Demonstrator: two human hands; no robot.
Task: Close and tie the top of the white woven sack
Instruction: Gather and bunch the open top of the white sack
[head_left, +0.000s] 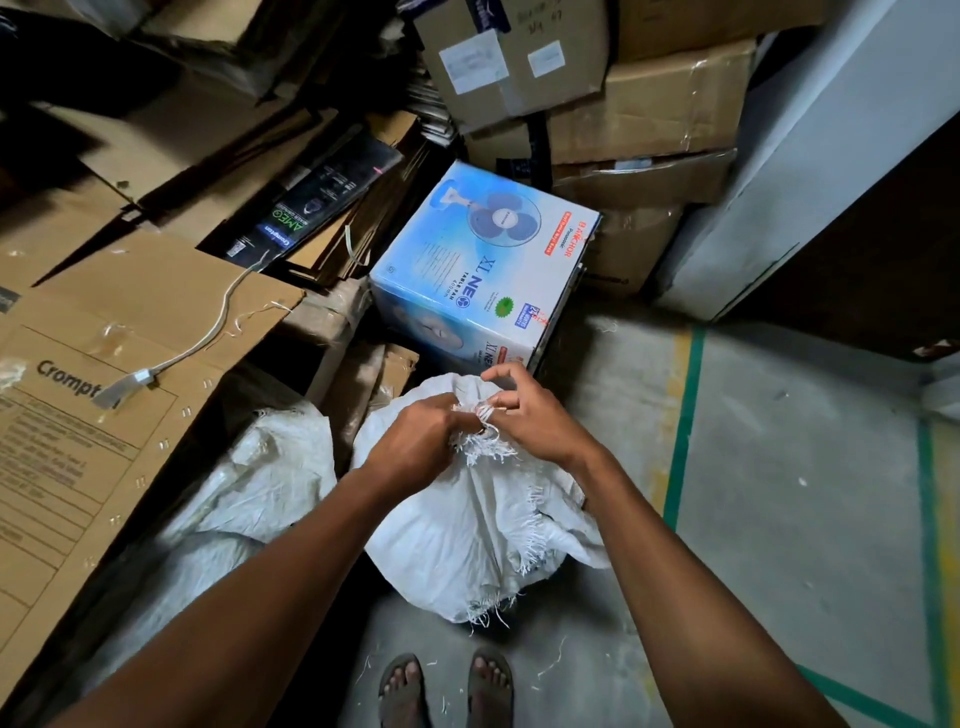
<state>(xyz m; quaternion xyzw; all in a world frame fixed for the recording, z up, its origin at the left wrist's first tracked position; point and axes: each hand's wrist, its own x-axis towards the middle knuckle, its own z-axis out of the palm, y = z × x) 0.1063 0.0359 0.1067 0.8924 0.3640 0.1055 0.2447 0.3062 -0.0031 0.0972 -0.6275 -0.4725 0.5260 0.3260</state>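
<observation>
A white woven sack (467, 535) stands on the concrete floor in front of my feet, its top gathered into a frayed bunch (480, 441). My left hand (415, 441) is closed around the gathered neck from the left. On the right, my right hand (524, 415) pinches white strands at the bunch between thumb and fingers, the other fingers spread. Whether a knot exists is hidden by the fingers.
A second white sack (260, 499) lies to the left. A blue table-fan box (483, 265) stands just behind. Flattened cardboard (104, 374) with a white cable leans at left, stacked cartons (623, 104) at the back, a wall at right. Green floor lines (685, 426) run at right.
</observation>
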